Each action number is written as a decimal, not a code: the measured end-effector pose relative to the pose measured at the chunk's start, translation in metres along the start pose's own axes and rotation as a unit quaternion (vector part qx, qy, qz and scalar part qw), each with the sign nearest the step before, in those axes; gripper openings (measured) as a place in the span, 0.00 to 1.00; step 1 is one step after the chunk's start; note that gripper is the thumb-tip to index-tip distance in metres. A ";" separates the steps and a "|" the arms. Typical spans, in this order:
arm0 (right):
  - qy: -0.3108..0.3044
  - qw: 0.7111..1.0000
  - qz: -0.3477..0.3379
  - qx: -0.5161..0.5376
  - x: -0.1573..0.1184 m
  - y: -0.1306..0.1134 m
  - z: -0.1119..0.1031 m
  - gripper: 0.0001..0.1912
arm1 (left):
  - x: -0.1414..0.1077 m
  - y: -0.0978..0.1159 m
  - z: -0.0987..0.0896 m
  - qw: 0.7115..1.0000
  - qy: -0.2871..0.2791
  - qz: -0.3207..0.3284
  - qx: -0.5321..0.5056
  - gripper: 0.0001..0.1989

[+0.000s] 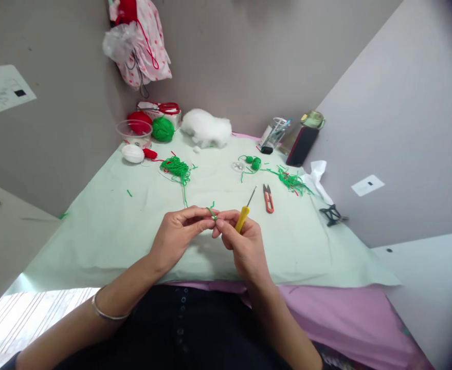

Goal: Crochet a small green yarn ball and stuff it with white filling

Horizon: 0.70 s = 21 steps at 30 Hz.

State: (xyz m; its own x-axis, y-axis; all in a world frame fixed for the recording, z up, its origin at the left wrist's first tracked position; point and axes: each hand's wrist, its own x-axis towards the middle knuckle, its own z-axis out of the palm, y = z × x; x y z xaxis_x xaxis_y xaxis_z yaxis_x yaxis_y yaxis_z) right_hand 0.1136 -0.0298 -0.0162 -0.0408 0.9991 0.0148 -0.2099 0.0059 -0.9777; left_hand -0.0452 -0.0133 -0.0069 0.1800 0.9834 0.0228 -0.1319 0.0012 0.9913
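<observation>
Both hands meet above the near middle of the table. My left hand (177,231) is closed, its thumb and fingers pinching green yarn (212,211) with a short loose end sticking up. My right hand (243,239) pinches the same yarn at its fingertips. A crochet hook (242,218) with a yellow handle is also held in the right hand, its metal tip pointing up and away. From the left fingers a strand runs back to a loose green yarn heap (176,168). Thread snips (268,199) with orange handles lie right of the hook.
White stuffing (206,127) sits at the back. Left of it are a green yarn ball (163,129), a clear tub (134,134) and a white yarn ball (132,153). Green scraps (293,181), small green pieces (253,162) and a leaning phone (303,146) are at the right.
</observation>
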 end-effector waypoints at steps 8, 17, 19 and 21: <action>0.037 0.998 -0.051 0.014 -0.006 -0.002 0.000 0.21 | 0.000 -0.004 -0.002 0.996 -0.012 -0.042 -0.077 0.16; 0.011 0.999 -0.027 -0.015 -0.005 0.000 -0.004 0.17 | -0.001 -0.006 -0.001 0.998 -0.029 -0.035 -0.045 0.15; 0.033 0.999 -0.023 0.001 -0.005 0.001 -0.003 0.18 | -0.002 -0.004 0.000 0.999 -0.025 -0.020 -0.024 0.14; 0.038 0.999 -0.023 -0.007 -0.005 0.000 -0.001 0.17 | -0.002 -0.003 0.001 1.000 -0.015 -0.007 -0.006 0.14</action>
State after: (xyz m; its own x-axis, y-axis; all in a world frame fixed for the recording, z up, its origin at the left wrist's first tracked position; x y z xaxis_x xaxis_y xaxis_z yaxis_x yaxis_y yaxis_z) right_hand 0.1151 -0.0348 -0.0165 0.0429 0.9981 0.0436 -0.1958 0.0512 -0.9793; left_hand -0.0445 -0.0155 -0.0101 0.2106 0.9775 0.0121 -0.1400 0.0179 0.9900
